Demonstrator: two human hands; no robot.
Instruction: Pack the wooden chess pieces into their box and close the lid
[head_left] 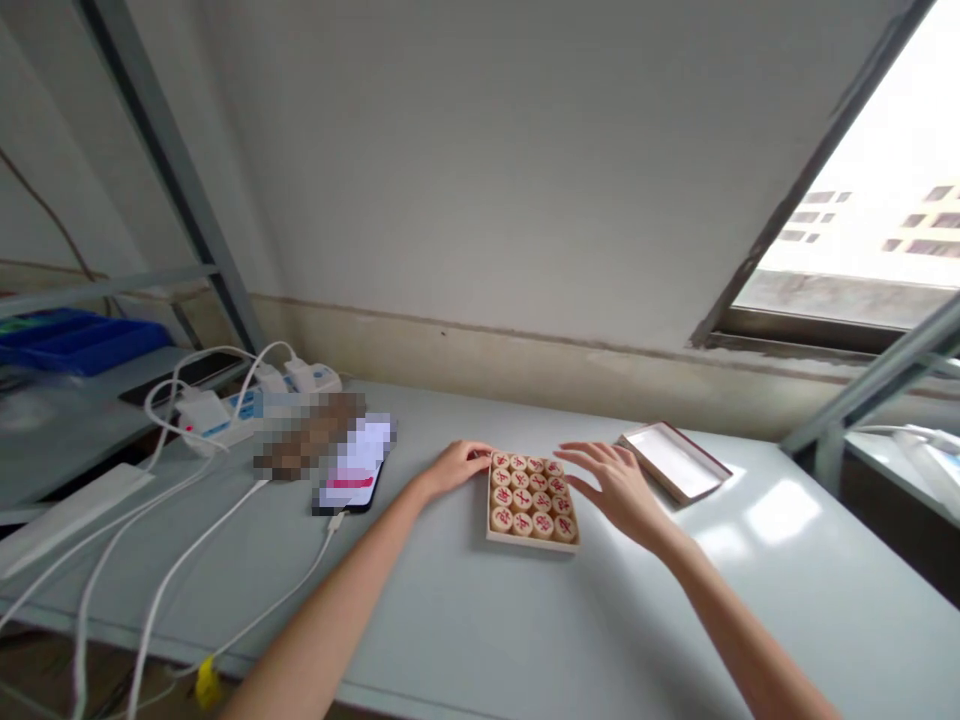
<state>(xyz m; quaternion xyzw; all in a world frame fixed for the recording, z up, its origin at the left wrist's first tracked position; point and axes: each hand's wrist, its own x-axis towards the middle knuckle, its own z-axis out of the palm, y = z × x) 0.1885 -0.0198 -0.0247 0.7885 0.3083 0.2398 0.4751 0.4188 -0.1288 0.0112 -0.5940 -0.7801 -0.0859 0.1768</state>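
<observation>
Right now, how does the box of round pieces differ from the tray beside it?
The wooden box is packed with round pieces marked in red; the tray's inside is plain white. The box touches the left hand, while the tray lies past the right hand. Both are shallow rectangles.

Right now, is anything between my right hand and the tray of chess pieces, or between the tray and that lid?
Nothing stands between the right hand and the wooden tray. Only that hand itself lies between the tray and the shallow lid.
</observation>
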